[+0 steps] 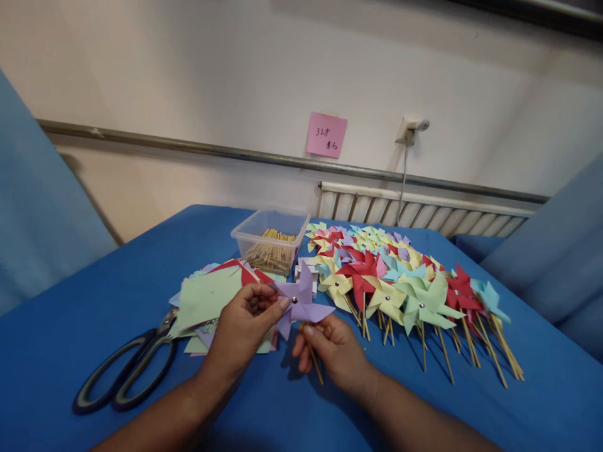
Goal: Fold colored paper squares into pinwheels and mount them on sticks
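Head view: both hands work near the front edge of the blue tabletop (94,301). Left hand (242,329) grips a purple pinwheel (299,301), thumb and fingertips pinched at the paper blades beside its metal centre pin. Right hand (334,351) grasps the wooden stick (315,363) beneath the pinwheel, fingers curled around it; the stick's lower end projects toward the front edge. Pinwheel is held just above the cloth, roughly mid-width of the tabletop. Left of the hands lies a stack of coloured paper squares (207,295), with scissors (127,370) beside it near the front left corner. Behind the hands stands a clear plastic box (271,242) holding sticks. A row of finished pinwheels (400,282) spreads across the right half toward the back edge, sticks pointing forward. A pink note (326,135) is stuck to the wall.
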The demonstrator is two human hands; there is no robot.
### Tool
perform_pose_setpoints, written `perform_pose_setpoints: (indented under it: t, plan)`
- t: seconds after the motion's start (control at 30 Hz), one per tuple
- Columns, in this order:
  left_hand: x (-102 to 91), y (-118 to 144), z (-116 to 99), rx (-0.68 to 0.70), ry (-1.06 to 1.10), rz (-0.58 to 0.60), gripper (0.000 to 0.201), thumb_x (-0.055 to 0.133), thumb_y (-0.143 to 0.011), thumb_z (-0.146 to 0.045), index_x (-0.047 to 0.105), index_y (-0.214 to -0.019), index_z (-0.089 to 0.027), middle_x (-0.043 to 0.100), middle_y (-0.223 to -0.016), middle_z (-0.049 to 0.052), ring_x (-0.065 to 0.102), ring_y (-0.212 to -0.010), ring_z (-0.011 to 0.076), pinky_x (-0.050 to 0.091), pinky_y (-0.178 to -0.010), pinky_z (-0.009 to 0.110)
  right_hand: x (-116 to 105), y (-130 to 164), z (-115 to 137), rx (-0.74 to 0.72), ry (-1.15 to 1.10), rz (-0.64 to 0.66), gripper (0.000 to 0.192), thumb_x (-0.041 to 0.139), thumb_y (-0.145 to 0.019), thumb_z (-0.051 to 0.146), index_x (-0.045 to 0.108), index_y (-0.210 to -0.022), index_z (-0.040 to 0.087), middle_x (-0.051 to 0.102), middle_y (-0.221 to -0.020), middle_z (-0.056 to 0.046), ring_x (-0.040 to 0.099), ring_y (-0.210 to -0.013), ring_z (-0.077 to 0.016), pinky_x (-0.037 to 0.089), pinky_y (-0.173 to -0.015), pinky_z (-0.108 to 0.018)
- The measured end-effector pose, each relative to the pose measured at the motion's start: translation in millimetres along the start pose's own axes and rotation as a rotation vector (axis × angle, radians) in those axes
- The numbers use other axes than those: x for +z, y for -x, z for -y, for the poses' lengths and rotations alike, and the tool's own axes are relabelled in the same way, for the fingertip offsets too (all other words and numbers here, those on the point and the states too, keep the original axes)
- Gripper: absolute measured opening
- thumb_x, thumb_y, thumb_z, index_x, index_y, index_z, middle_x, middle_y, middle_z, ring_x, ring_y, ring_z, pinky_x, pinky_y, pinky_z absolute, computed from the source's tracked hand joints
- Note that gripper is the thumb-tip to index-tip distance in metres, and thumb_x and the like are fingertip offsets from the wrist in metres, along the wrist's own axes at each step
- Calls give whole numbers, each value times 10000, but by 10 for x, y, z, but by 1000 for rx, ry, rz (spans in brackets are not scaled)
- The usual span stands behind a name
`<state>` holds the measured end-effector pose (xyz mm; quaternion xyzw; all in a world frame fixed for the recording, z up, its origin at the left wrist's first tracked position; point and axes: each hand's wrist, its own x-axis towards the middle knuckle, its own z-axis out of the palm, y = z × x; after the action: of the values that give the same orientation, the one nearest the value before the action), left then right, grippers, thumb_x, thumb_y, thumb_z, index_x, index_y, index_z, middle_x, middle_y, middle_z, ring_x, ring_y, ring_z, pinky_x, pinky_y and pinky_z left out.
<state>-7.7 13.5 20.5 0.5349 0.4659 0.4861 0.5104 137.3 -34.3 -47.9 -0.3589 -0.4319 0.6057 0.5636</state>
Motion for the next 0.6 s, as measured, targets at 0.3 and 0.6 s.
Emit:
perform_pose_setpoints:
  t: [0.3,0.6]
  plan:
    - [30,-3,24,-138,120,36,576,849,-586,-355,548,-1042,-170,700,-927,48,665,-734,189,498,-552,267,-36,-36,17,47,-94,-17,463,729,-744,553,563,-901,151,689,-623,-6,602,-405,-100,455,-400,-186]
    - [32,47,82,-194,73,166,323,756,-718,-409,619,-863,-155,647,-706,-5,571,-566,136,412,-445,226,5,-19,7,78,-23,20,473,697,-756,577,559,-911,152,669,-603,9,586,-395,-96,446,-401,-189]
